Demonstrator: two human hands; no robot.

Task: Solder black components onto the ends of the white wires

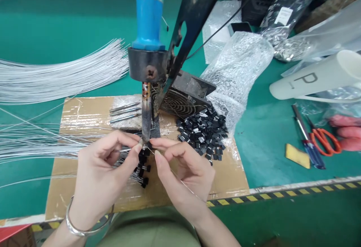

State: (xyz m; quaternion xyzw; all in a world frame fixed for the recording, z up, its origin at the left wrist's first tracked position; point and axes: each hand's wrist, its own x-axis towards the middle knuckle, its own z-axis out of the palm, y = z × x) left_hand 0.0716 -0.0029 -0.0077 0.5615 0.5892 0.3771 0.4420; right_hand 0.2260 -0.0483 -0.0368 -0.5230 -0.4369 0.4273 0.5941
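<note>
A blue-handled soldering iron (149, 25) is clamped tip down in a black holder (148, 64). Its tip (146, 126) ends between my fingertips. My left hand (103, 171) is closed in a pinch just left of the tip, on a small piece mostly hidden by the fingers. My right hand (184, 171) pinches a thin solder wire (151, 150), which reaches toward the tip and trails back over the wrist. Below the tip lie white wires (67, 147) with black connector ends (143, 181), partly covered by my left hand.
Cardboard (225, 181) covers the work spot. Loose black connectors (203, 132) are heaped right of a small fan (183, 98). A thick white wire bundle (62, 77) lies left. Rightward are bubble wrap (239, 66), a white cup (313, 77), orange scissors (324, 141), a screwdriver (308, 141) and a yellow sponge (297, 156).
</note>
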